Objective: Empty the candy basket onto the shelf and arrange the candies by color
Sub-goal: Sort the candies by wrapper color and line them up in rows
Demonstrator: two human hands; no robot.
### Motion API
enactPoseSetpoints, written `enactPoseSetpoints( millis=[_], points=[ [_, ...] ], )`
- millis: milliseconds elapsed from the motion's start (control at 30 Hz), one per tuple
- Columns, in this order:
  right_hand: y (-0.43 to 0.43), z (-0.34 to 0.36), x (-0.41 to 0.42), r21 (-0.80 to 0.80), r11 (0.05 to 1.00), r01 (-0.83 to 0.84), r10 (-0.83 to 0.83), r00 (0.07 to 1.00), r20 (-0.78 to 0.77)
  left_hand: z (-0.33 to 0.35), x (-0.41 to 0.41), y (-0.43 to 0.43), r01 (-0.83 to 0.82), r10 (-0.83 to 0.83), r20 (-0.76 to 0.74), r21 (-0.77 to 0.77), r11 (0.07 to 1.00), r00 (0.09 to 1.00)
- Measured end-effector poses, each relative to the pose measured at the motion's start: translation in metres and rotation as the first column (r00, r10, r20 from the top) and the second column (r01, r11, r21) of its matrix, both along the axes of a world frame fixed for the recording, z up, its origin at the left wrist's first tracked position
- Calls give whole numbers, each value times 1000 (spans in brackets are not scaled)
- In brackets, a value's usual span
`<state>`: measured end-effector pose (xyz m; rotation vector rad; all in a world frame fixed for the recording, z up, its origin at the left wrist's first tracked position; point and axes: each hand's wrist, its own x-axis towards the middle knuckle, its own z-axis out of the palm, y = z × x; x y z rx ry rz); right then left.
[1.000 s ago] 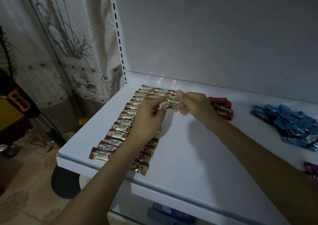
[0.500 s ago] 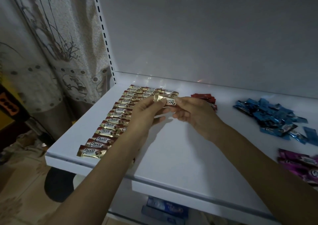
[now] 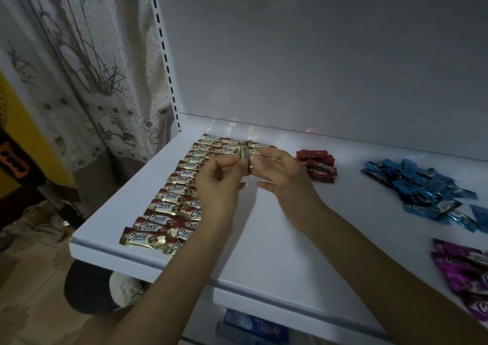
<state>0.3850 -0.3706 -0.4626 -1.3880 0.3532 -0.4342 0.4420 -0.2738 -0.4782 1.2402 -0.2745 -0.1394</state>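
1. I hold one gold candy (image 3: 244,153) between both hands. My left hand (image 3: 219,183) pinches one side with thumb and forefinger, and my right hand (image 3: 280,173) pinches the other side with its fingertips. The candy stands almost upright in the air, above the far end of the gold rows (image 3: 169,196).
2. I judge it very light: a small bar in a thin, crinkly foil wrapper. The foil is glossy and probably slippery, so a lazy pinch could let it slide out. The filling is likely chocolate, so a hard squeeze could dent or snap it.
3. The best hold, I think, is fingertips only, either on the crimped wrapper ends or lightly across the flat middle.
4. The basket is not in view, so I cannot tell whether anything is left in it.
5. The shelf (image 3: 264,233) carries all the candy I can see.
   - The gold rows lie along its left side, label up, packed close and slightly overlapping.
   - A small red pile (image 3: 317,166) sits just beyond my right hand.
   - A loose blue pile (image 3: 422,186) lies well to the right.
   - A purple pile (image 3: 464,273) sits at the near right, partly cut off by the frame.
6. Below the shelf there are some blue packs (image 3: 253,329), too blurred to identify.
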Motion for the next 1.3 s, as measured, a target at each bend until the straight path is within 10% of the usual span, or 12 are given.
enactPoseSetpoints(
  millis=[167, 433, 600, 767, 1133, 1300],
  points=[
    [9, -1, 11, -59, 983, 176, -170, 981, 99, -7, 9, 3, -127, 26, 433, 205, 970, 901],
    [-4, -8, 31, -337, 907, 253, -258, 966, 30, -7, 32, 16, 41, -236, 399, 438, 898, 886],
    [-34, -24, 47, -876, 480, 49, -308, 944, -116, 6, 69, 24, -166, -219, 455, 666, 727, 863],
    [-42, -33, 62, -953, 285, -100, -307, 933, -189, 4, 79, 14, -409, -591, 513, 857, 314, 623],
    [-55, -38, 76, -956, 259, -138, -267, 941, -208, -4, 83, 4, -436, -664, 421, 886, 157, 618],
    [-56, -41, 73, -915, 394, -87, -243, 950, -195, -5, 87, 4, -419, -659, 427, 889, 183, 619]
  ],
)
